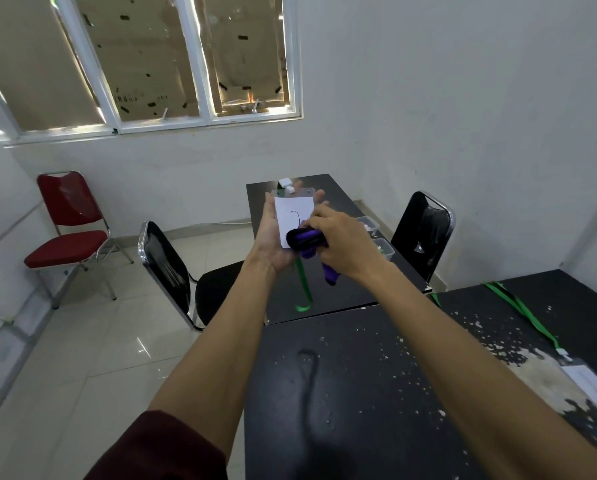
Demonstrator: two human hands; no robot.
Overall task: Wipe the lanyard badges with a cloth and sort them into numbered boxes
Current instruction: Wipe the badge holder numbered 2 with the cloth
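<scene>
A clear badge holder with a white card [292, 216] lies flat on the palm of my left hand [273, 237], raised over the far table. Its green lanyard [304, 289] hangs down below the hand. My right hand [338, 244] grips a bunched purple and black cloth [305, 241] and presses it on the lower part of the card. A black handwritten mark shows on the card, partly hidden by the cloth. A second badge [586, 379] with a green lanyard [522, 310] lies on the near table at the right.
Two clear plastic boxes [383, 249] stand on the far black table [342, 296], partly hidden behind my right hand. The near black table [359, 393] has a worn, flaking top. Black chairs [172, 271] flank the far table; a red chair [70, 230] stands by the left wall.
</scene>
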